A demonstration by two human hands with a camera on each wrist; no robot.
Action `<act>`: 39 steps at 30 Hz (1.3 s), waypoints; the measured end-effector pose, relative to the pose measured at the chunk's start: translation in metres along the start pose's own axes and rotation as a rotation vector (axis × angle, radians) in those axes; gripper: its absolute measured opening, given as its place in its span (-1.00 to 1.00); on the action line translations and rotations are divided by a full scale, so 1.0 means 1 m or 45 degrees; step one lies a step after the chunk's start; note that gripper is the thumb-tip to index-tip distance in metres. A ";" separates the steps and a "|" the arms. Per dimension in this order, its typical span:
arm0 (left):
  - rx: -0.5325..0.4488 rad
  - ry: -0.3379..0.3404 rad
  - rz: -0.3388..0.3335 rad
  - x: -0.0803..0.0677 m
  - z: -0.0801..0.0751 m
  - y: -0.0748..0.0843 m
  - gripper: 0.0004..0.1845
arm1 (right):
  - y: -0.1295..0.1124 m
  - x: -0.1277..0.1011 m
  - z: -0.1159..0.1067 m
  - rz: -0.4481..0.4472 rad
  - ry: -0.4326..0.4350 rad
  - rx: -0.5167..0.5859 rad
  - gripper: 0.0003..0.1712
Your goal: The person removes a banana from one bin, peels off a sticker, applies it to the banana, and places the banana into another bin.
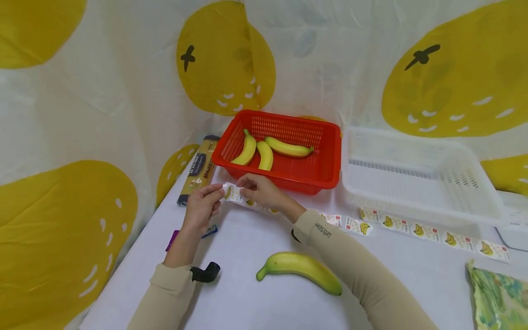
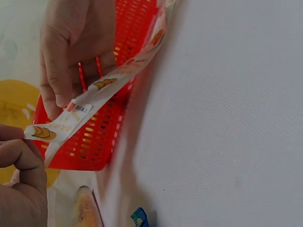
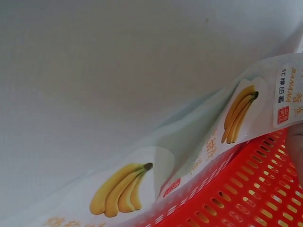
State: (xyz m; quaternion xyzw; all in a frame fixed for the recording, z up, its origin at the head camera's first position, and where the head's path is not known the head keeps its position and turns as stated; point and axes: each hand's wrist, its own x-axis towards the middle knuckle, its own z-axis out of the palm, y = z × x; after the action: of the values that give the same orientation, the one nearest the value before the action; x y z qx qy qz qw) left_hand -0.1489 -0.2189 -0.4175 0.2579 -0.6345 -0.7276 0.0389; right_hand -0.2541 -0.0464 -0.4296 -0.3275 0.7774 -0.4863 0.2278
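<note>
A long strip of banana stickers [image 1: 235, 193] stretches between the two hands in front of the red basket [image 1: 326, 181]. My left hand [image 1: 201, 206] pinches the strip's end between thumb and fingertips. Close beside it, my right hand [image 1: 264, 195] has thumb and fingers at the edge of a label; in the left wrist view that hand [image 2: 71, 52] holds the label's edge near its thumb. Printed banana bunches and a red mark show on the strip [image 3: 189, 165] in the right wrist view. On the table below the hands lies a banana [image 1: 299, 268].
Several bananas [image 1: 288, 147] lie inside the red basket. Right of it stands a white basket [image 1: 412, 206], the strip running along its front. A spaghetti pack [image 1: 200, 169] lies at left, with a small blue packet [image 1: 210, 231] near the left forearm. A green patterned packet [image 1: 499, 298] lies at right.
</note>
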 end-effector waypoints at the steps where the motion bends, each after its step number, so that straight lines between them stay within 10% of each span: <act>1: -0.009 -0.004 0.003 0.000 0.000 0.000 -0.66 | 0.000 0.000 0.000 -0.001 -0.002 0.004 -0.74; 20: -0.039 0.019 -0.122 0.008 -0.016 -0.008 -0.55 | 0.000 -0.007 0.001 0.028 0.036 0.001 -0.78; 33: -0.363 -0.373 -0.273 0.022 -0.023 -0.020 -0.82 | -0.002 -0.017 -0.004 -0.056 0.027 0.020 -0.78; 39: -0.314 -0.392 -0.297 0.022 -0.022 -0.020 -0.72 | 0.002 -0.018 -0.004 -0.071 0.018 0.036 -0.78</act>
State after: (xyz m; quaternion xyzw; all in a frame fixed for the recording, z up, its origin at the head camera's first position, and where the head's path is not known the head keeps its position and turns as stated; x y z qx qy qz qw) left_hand -0.1537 -0.2434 -0.4447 0.2087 -0.5052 -0.8300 -0.1114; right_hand -0.2452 -0.0306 -0.4287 -0.3424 0.7626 -0.5058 0.2131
